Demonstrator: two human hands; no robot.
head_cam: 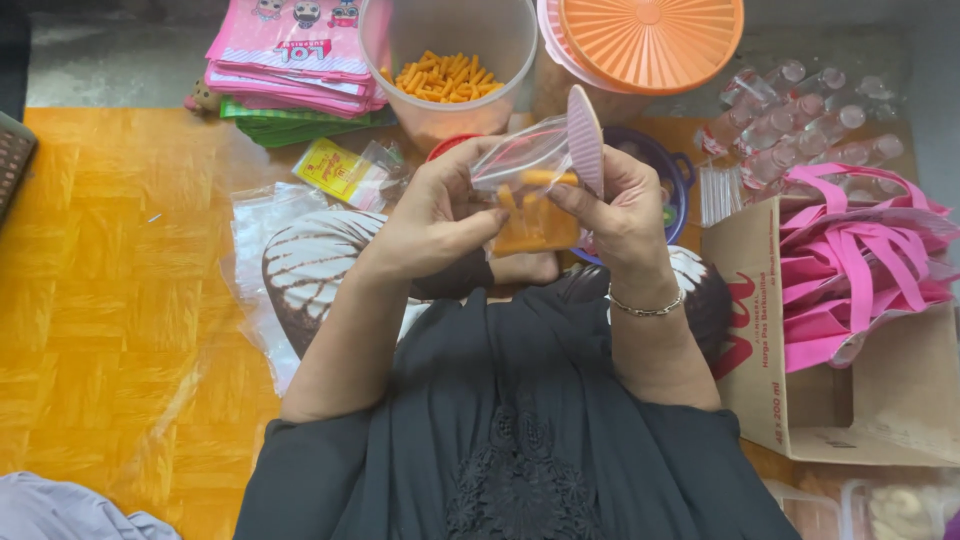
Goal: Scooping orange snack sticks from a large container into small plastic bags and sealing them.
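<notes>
Left hand (432,215) and right hand (618,212) around clear snack-filled bag (527,196) above lap.

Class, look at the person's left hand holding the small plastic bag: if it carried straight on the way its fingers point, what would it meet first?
The left hand points across toward the right hand, so it would probably press first into the small clear bag of orange snack sticks held between them, then the right hand; depth is hard to judge.

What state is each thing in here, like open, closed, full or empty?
Small plastic bag: open at the top, partly filled with orange snack sticks, held by both hands.
Clear tub: uncovered, a low layer of orange sticks inside.
Orange lid: on its container.
Cardboard box: open, holding pink bags.
</notes>
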